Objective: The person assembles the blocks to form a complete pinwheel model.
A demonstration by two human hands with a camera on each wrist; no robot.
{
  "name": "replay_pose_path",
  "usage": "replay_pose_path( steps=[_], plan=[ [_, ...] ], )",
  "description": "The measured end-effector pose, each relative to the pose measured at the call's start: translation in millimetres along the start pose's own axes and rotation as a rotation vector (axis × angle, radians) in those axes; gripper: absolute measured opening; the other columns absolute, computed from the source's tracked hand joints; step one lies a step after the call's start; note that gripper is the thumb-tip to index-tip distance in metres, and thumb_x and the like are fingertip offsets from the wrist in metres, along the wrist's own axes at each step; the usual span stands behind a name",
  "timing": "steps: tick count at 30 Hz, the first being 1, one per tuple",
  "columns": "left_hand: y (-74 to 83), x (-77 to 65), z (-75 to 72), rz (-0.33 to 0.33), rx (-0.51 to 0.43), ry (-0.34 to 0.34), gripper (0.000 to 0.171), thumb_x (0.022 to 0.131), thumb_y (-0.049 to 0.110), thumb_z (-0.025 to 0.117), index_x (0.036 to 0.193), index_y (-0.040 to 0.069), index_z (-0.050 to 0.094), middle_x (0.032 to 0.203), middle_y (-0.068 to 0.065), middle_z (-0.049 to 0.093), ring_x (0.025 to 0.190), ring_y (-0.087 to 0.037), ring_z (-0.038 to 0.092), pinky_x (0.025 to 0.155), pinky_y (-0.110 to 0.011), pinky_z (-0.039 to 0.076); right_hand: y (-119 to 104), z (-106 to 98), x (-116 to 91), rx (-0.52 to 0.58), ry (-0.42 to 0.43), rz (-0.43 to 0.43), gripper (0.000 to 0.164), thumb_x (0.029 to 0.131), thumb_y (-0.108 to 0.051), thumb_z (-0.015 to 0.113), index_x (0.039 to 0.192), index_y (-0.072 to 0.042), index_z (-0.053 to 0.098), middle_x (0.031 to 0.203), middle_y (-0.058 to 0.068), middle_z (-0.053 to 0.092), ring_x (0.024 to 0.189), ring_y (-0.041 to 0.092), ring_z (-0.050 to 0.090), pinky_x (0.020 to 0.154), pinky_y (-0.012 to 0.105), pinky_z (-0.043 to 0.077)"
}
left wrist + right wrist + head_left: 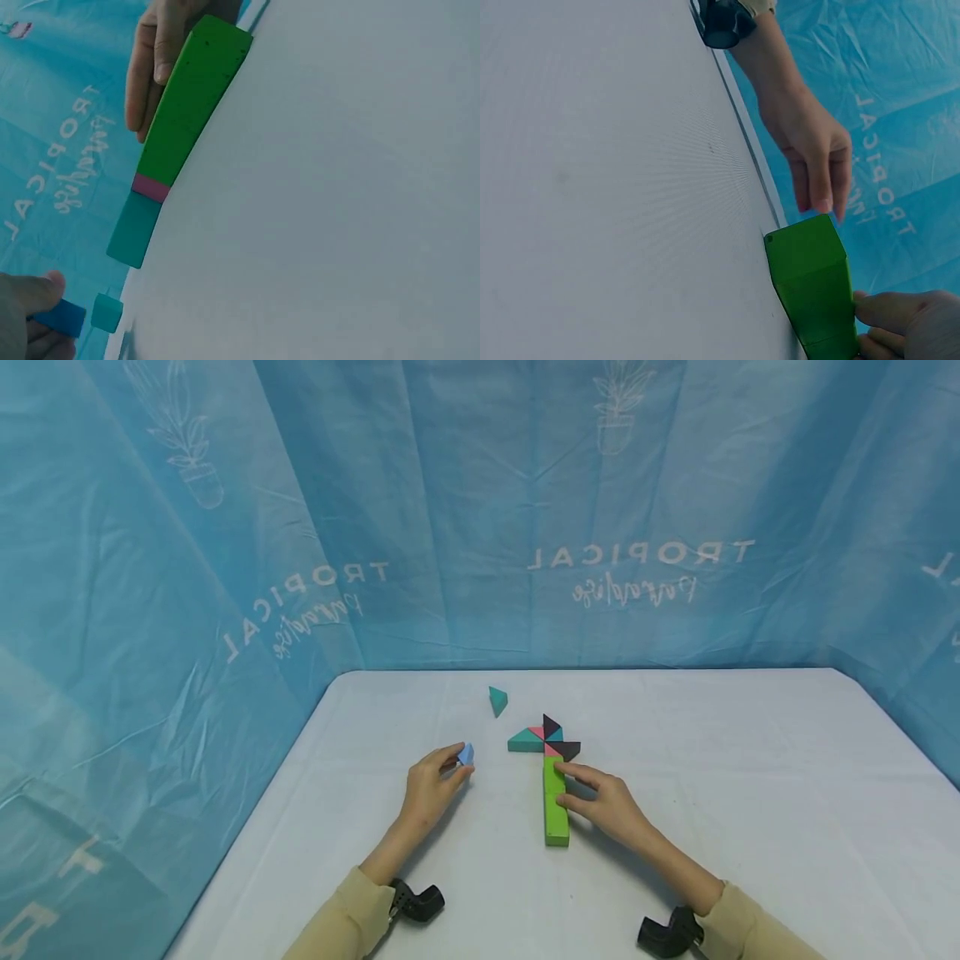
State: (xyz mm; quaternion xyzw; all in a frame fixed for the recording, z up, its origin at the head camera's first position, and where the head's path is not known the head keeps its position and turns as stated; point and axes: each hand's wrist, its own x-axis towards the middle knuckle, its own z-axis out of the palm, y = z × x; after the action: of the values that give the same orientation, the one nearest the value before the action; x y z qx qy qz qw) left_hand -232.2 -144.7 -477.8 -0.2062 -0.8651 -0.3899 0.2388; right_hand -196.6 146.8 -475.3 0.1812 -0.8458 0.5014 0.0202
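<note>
My left hand (430,787) pinches a small blue block (467,755) between thumb and fingertips, left of the arrangement. My right hand (611,810) rests its thumb and a fingertip along the right side of a column of green blocks (557,822). At the column's far end, small triangular blocks meet in a pinwheel shape: a teal one (526,742), dark ones (567,749), pink ones (552,750) and a blue one (557,735). In the left wrist view, the right hand's fingers are partly hidden behind the green column.
A loose teal block (498,701) lies beyond the left hand, near the far edge of the white table (712,735). Blue printed curtains (480,527) hang behind and beside the table. A black wrist device (420,903) sits on each wrist.
</note>
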Motion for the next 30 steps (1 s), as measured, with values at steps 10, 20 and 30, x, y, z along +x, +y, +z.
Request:
replay_pose_path(
  steps=[10,20,30],
  plan=[
    [29.0,22.6,29.0,0.174,-0.143,-0.186,0.038,0.082,0.007,0.072,0.118,-0.003,0.062,0.109,-0.015,0.064,0.095,-0.025,0.065,0.082,-0.025,0.051,0.1,-0.3,0.3,-0.006,-0.005,-0.008,0.053,0.083,-0.024,0.074,0.132,-0.011,0.057,0.134,0.008,0.053,0.125,0.032,0.045,0.098,0.049,0.040],
    [34.7,27.7,52.5,0.209,-0.060,-0.303,0.039,0.087,0.012,0.069,0.122,0.000,0.061,0.117,-0.013,0.063,0.101,-0.021,0.063,0.084,-0.026,0.051,-1.8,-0.5,1.1,-0.022,-0.005,-0.023,0.053,0.084,-0.021,0.073,0.132,-0.008,0.056,0.134,0.009,0.053,0.125,0.032,0.045,0.097,0.050,0.040],
    [26.0,21.8,56.7,0.235,0.004,-0.264,0.044,0.085,0.017,0.072,0.125,0.003,0.060,0.120,-0.010,0.062,0.109,-0.022,0.058,0.092,-0.035,0.047,-1.3,-0.7,0.4,-0.037,0.008,-0.027,0.052,0.083,-0.021,0.074,0.131,-0.009,0.057,0.133,0.010,0.053,0.124,0.032,0.046,0.097,0.049,0.041]
  ],
)
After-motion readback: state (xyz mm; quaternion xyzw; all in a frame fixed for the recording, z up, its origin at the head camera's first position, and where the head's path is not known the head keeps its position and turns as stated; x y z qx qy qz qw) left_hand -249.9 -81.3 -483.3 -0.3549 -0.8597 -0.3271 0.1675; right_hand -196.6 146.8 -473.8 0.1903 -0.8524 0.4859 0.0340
